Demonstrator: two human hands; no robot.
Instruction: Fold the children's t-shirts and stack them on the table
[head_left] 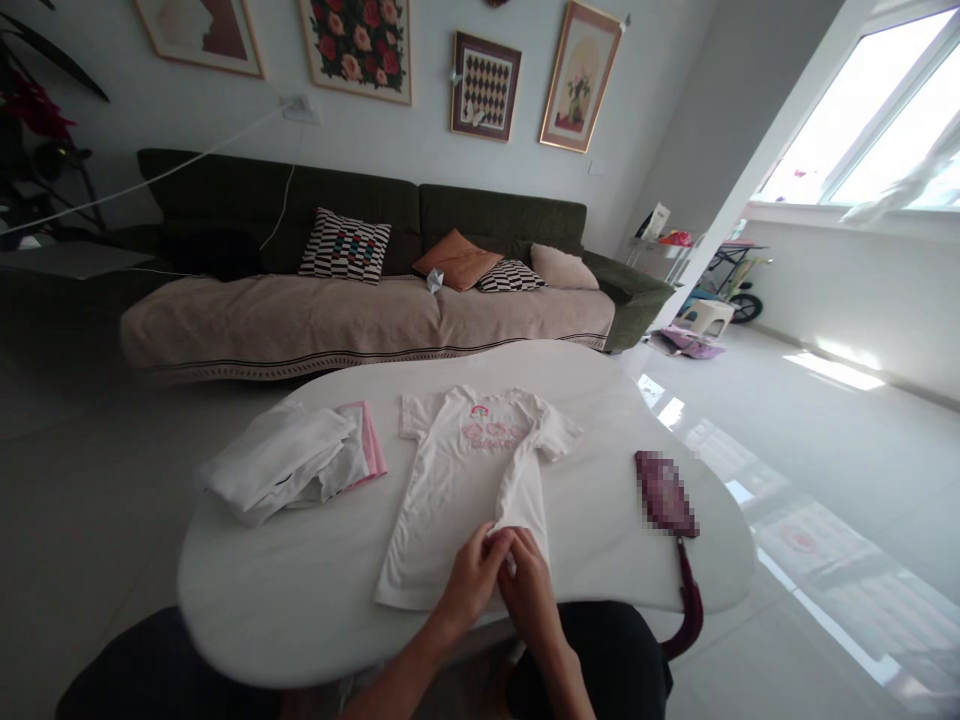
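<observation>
A white T-shirt (pixel 442 500) with a small rainbow and a pink print on its chest lies spread on the white table, its collar pointing away from me. Its right side is drawn up into a lengthwise fold. My left hand (pixel 474 577) pinches the fabric low on that fold. Right beside it, touching, my right hand (pixel 527 577) is also closed on the shirt's lower edge. The fingertips of both hands meet, and the cloth between them is mostly hidden.
Left on the table (pixel 300 590) is a pile of white clothes (pixel 285 460) with a pink piece (pixel 373 440). Toward the right edge lies a pixelated dark red item (pixel 666 495) with a strap (pixel 690 605) hanging over. Behind the table stands a green sofa (pixel 495 215) with cushions.
</observation>
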